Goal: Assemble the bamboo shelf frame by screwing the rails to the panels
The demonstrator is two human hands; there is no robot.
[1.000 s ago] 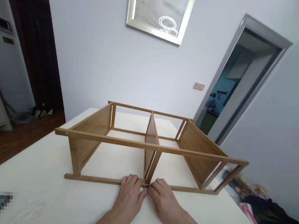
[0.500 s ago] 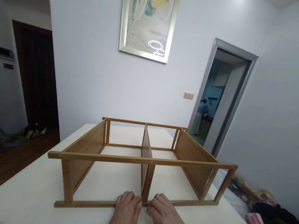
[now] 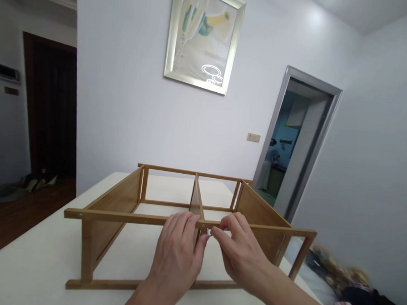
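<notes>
A brown wooden shelf frame [image 3: 118,217] lies on its side on the white table [image 3: 30,257]. My left hand [image 3: 178,246] is closed over its upper front rail, fingers on top, the thumb below by the middle shelf joint. Close beside it, my right hand [image 3: 238,243] pinches a thin bent metal piece, seemingly a hex key [image 3: 209,233], just right of a screw hole [image 3: 203,225] in that rail. Most of the key is hidden by my fingers. Behind my hands stands the middle shelf panel [image 3: 196,197], partly covered.
A framed picture [image 3: 204,38] and a switch plate [image 3: 254,137] are on the wall behind. Through the doorway [image 3: 282,143] at right a person [image 3: 269,163] stands in another room. Clothes [image 3: 363,293] are heaped at the lower right.
Both hands have risen from the lower front rail to the upper front rail at the middle joint. The thin metal piece has come up with them. The view has tilted upward.
</notes>
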